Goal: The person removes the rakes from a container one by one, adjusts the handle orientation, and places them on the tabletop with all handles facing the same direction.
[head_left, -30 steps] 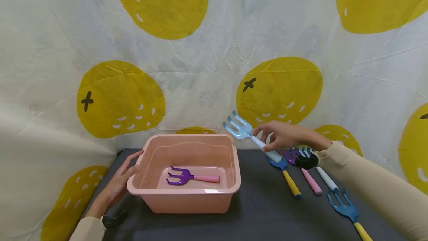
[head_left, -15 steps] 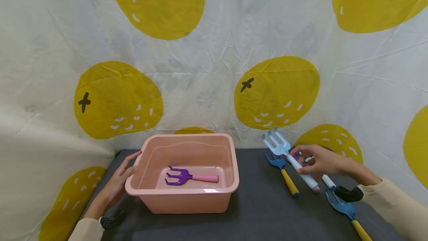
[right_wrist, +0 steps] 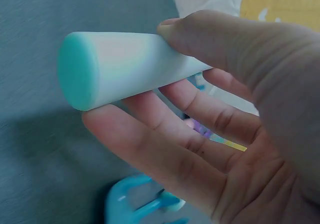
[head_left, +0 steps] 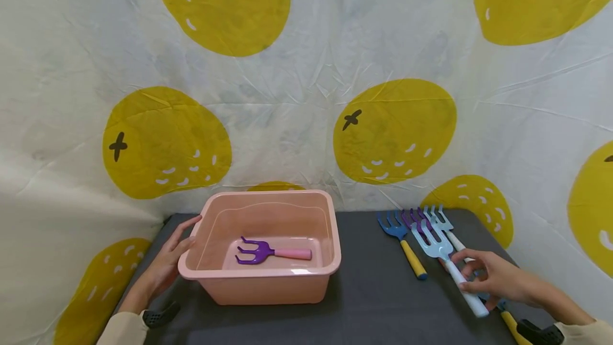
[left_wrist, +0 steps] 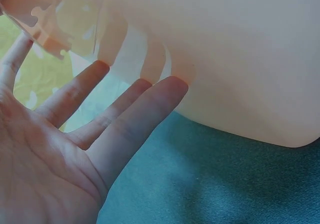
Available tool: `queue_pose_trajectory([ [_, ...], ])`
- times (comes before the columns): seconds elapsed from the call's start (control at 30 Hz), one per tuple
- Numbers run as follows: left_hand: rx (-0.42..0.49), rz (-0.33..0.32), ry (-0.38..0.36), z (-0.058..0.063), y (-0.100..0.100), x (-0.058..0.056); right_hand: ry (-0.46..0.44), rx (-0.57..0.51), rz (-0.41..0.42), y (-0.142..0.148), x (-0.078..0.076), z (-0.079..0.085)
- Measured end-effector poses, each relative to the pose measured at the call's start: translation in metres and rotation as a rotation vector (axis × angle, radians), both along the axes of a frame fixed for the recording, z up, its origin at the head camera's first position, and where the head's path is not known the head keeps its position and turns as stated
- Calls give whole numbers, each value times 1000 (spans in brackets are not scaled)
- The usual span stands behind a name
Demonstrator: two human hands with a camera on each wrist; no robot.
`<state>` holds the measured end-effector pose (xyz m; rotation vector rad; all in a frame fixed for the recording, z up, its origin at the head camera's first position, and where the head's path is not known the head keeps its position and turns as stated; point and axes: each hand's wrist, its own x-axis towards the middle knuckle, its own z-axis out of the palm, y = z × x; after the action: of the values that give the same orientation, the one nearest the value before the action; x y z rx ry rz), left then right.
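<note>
My right hand [head_left: 498,276] pinches the white handle [right_wrist: 130,66] of a light blue garden hand fork [head_left: 438,249] between thumb and fingers. Its tines point away, over the other forks at the right of the table. With outstretched fingers, my left hand [head_left: 165,265] touches the left side of a pink plastic basin [head_left: 268,289]. In the left wrist view, fingertips [left_wrist: 172,86] meet the basin's outer wall. A purple hand rake with a pink handle [head_left: 261,253] lies on the basin floor.
On the dark tabletop [head_left: 369,292], right of the basin, lie a blue fork with yellow handle [head_left: 412,260], a partly hidden purple rake [head_left: 408,220] and another light blue fork [head_left: 445,222]. A second yellow handle [head_left: 514,329] shows at front right. A patterned cloth [head_left: 297,95] hangs behind.
My right hand has carried the light blue fork rightward and toward me, from near the basin to above the other forks. The left hand has stayed at the basin.
</note>
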<state>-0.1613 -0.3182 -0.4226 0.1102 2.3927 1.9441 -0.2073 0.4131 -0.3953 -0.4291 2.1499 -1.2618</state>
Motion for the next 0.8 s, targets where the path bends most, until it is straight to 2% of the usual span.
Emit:
queue_pose_trajectory([
  [0.27, 4, 12, -10, 2, 0, 0, -75, 14, -66, 23, 30, -31],
  [0.4, -10, 10, -8, 2, -1, 0, -103, -21, -62, 29, 42, -47],
  [0.67, -17, -4, -11, 2, -1, 1, 15, -31, 61, 40, 49, -65],
  [0.8, -4, 2, -23, 1, 0, 2, 14, -49, 72, 42, 53, -66],
])
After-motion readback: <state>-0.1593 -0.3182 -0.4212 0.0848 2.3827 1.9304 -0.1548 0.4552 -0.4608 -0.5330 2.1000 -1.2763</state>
